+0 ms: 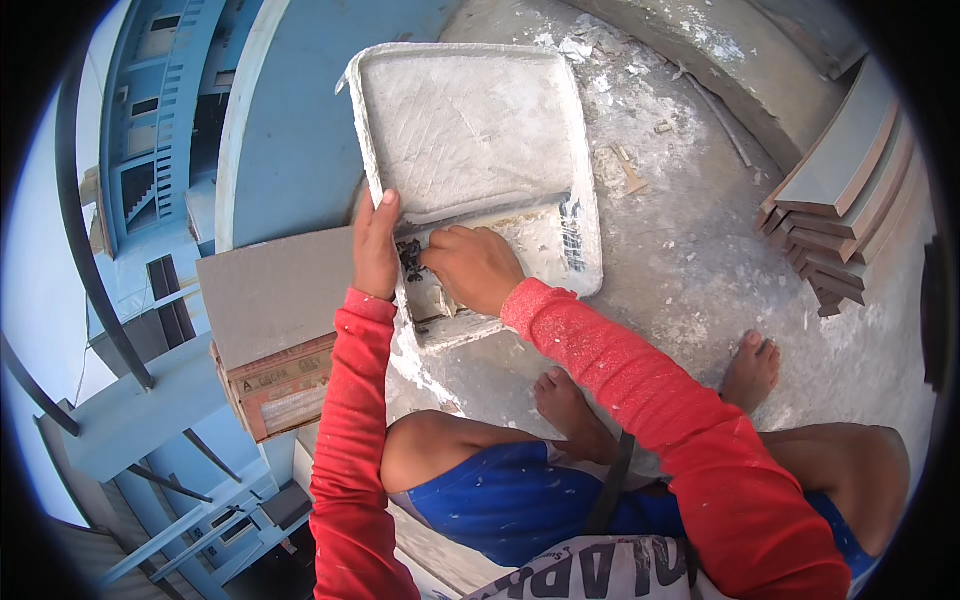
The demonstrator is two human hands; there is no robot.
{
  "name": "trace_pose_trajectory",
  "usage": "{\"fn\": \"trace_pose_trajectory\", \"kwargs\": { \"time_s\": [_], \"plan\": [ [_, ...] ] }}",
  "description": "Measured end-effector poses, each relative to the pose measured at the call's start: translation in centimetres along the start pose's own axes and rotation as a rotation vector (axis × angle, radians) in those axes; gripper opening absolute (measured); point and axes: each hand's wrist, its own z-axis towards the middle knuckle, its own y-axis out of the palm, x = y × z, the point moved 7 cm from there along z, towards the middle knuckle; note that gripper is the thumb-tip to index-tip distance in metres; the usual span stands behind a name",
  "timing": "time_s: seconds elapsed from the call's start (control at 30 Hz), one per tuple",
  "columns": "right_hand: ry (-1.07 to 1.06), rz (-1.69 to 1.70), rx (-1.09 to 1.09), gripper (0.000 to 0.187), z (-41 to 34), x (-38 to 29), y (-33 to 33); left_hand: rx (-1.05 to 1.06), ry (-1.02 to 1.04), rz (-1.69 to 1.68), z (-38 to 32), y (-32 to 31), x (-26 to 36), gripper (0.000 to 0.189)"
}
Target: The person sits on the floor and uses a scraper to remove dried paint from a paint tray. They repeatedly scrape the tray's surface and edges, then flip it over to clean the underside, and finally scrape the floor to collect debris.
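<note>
A tray crusted with white plaster or paint (pixel 480 127) lies tilted on the concrete floor before me, with a wide flat upper part and a lower recess. My left hand (pixel 376 244) grips its left rim, thumb on top of the edge. Inside the lower recess, my right hand (pixel 474 268) is bent with its fingers curled near the left wall, beside a dark crusted patch (pixel 411 259). A small pale piece (pixel 448 301) shows just below those fingers; whether they hold it or something else is hidden.
Cardboard boxes (pixel 281 382) under a grey board (pixel 281 296) stand at left. Stacked grey tiles or slabs (pixel 840 202) lie at right. A small scraper-like piece (pixel 630 171) and white debris (pixel 574 49) are on the floor. My bare feet (pixel 752 371) are near the tray.
</note>
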Motion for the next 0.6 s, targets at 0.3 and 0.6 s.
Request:
{"fn": "trace_pose_trajectory", "kwargs": {
  "time_s": [0.3,0.6],
  "plan": [
    [0.024,0.013,-0.029,0.013,1.2,1.1,-2.7,0.029,0.007,-0.01,-0.4,0.4,0.6,0.044],
    [0.054,-0.015,0.155,0.018,-0.6,2.2,-3.5,-0.003,0.006,-0.012,-0.5,0.4,0.5,0.043]
  ]
}}
